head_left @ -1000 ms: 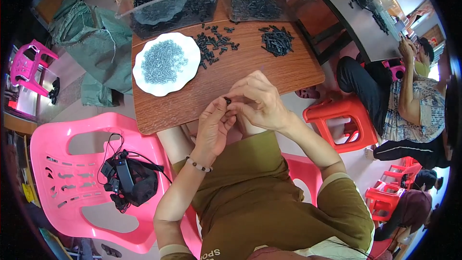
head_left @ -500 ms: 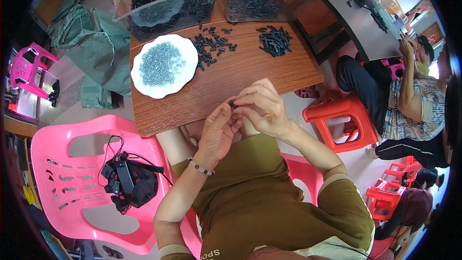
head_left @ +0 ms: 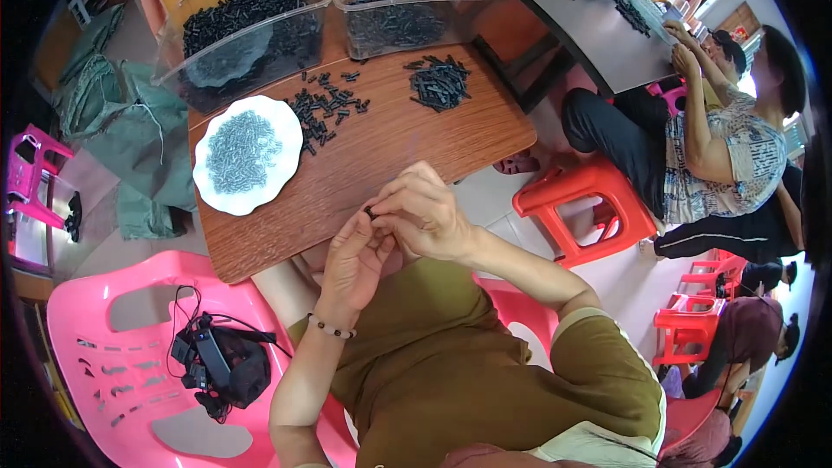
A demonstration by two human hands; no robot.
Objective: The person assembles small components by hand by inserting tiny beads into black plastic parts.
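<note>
Just off the table's near edge, my two hands meet over a small black piece [head_left: 371, 213]. My left hand [head_left: 349, 264], with a beaded bracelet at the wrist, pinches it between thumb and finger. From the other side, the fingertips of my right hand [head_left: 423, 215] close on the same piece. Its exact shape is mostly covered by fingers. Beyond my hands, a white scalloped plate [head_left: 291, 140] holds many small clear pieces [head_left: 241, 152]. Short black tubular pieces [head_left: 322, 109] lie loose beside the plate. Farther right is a pile of longer black pieces [head_left: 439, 83].
At the table's [head_left: 373, 152] far edge stand two clear bins, a left bin [head_left: 238, 56] and a right bin [head_left: 394, 30], both holding black pieces. A pink chair [head_left: 95, 312] bears a black device with cables. A red stool [head_left: 585, 208] and a seated person [head_left: 715, 147] are at right.
The whole view has shifted and tilted, so the table and chair appear farther left and lower. Both hands stay together on the small black piece, with little change in the fingers.
</note>
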